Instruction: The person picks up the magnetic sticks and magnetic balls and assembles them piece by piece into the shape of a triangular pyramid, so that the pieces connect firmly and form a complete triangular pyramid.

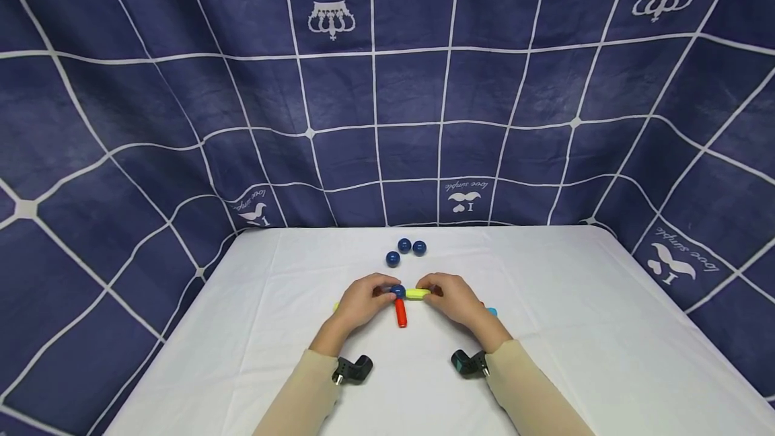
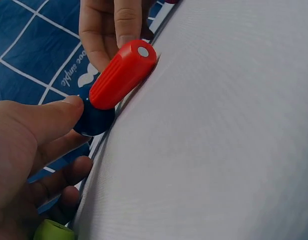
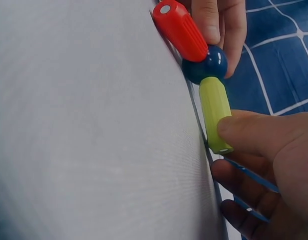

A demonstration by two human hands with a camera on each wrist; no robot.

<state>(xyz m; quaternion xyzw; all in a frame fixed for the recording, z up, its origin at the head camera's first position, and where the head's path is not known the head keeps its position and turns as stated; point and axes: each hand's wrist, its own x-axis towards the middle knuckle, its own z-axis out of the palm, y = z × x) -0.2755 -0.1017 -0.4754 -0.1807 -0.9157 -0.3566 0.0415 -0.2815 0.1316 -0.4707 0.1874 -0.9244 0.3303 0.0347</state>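
A dark blue ball (image 1: 397, 291) sits between my hands at the middle of the table, with a red rod (image 1: 401, 313) joined to it and pointing toward me. My left hand (image 1: 363, 299) pinches the ball between thumb and fingers. Out to the right of the ball runs a yellow-green rod (image 3: 213, 110), its near end against the ball. The thumb and fingers of my right hand (image 1: 454, 298) grip that rod near its far end. Pale round ends show on the red rod (image 2: 125, 72) and the yellow-green one.
Beyond the hands lie three more dark blue balls (image 1: 404, 245) on the white-covered table (image 1: 545, 274). A yellow-green piece (image 2: 54, 231) lies beside my left hand. Partly hidden by my right hand is a light blue piece (image 1: 492, 311). A navy checked curtain (image 1: 412, 86) hangs behind.
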